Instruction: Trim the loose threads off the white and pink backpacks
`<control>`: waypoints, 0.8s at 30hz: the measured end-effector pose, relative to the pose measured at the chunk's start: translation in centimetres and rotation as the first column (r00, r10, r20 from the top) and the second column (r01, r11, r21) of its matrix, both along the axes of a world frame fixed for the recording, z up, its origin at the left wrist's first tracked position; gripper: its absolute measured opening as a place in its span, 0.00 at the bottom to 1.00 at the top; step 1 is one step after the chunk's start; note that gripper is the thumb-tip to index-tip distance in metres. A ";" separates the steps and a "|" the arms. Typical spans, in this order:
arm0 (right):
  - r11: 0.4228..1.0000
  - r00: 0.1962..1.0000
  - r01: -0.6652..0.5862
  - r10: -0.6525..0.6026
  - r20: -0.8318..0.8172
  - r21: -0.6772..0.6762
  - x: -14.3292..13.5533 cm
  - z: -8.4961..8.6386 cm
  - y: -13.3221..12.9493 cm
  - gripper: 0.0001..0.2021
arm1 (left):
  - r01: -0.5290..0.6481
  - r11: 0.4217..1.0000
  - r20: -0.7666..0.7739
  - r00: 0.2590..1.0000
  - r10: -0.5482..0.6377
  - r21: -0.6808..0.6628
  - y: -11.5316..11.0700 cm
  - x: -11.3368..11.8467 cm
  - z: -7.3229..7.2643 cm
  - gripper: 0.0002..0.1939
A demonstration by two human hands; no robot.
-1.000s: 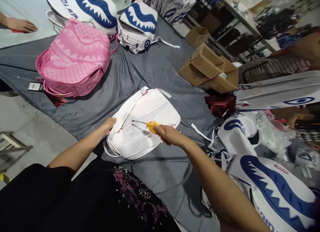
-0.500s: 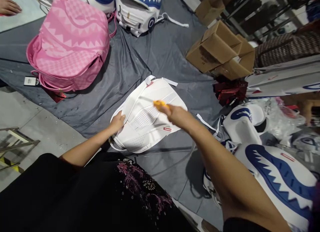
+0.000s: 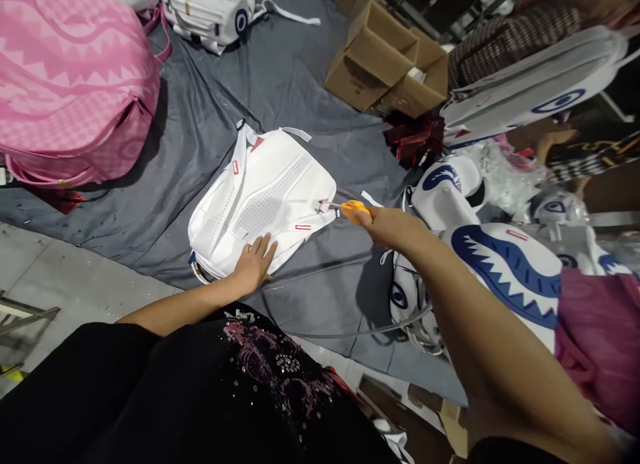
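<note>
A white backpack [image 3: 305,177] lies back panel up on the grey cloth, its shoulder straps showing. My left hand [image 3: 254,264] rests flat on its near edge, fingers spread, gripping nothing. In my right hand [image 3: 387,225], closed at the right of the bag, is an orange-handled tool [image 3: 354,211] with a thin metal tip. The tip points left, by the strap end at the bag's right corner. I cannot make out its exact kind, and my fingers cover part of the handle.
A pink backpack [image 3: 75,84] stands at the left, and a white-and-blue bag [image 3: 207,17] behind it. Open cardboard boxes [image 3: 370,57] sit at the back. White bags with blue shark-mouth prints [image 3: 510,271] crowd the right. A thin hose [image 3: 350,333] crosses the cloth [image 3: 290,77] near me.
My left hand has let go of the bag's left strap side and lies flat on its near edge. The tool has moved from above the bag to its right corner. The left strap has shifted.
</note>
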State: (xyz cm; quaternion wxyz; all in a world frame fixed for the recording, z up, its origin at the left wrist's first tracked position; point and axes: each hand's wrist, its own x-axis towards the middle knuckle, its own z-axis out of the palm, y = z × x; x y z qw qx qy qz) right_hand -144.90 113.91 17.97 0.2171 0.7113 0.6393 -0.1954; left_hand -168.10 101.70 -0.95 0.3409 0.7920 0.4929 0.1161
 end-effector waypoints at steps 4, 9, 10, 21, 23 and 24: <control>0.974 0.990 0.108 -0.124 -0.071 -0.199 2.5 1.5 -3.9 0.24 | -0.271 0.881 0.362 0.834 0.417 -0.389 0.6 1.0 -0.5 0.30; 0.956 0.938 0.207 -0.254 -0.236 -0.206 6.3 0.6 -8.7 0.20 | -0.263 0.555 0.373 0.513 0.773 -0.789 1.8 -0.1 -0.2 0.21; 0.938 0.900 0.181 -0.278 -0.334 -0.295 6.8 0.2 -9.5 0.20 | -0.245 0.501 0.340 0.491 0.802 -0.830 1.7 -0.1 -0.2 0.22; 0.991 0.992 0.077 -0.065 -0.105 0.110 8.2 -1.7 -11.3 0.25 | -0.246 0.453 0.362 0.338 0.869 -0.857 -2.0 6.9 0.0 0.18; 0.999 0.994 0.028 -0.023 -0.108 0.046 7.9 -2.6 -13.2 0.26 | -0.264 0.552 0.453 0.354 0.818 -0.791 -2.3 7.4 0.7 0.17; 1.000 0.993 0.016 -0.017 -0.119 -0.004 7.8 -3.2 -14.4 0.27 | -0.267 0.628 0.515 0.387 0.765 -0.731 -2.4 7.1 1.2 0.17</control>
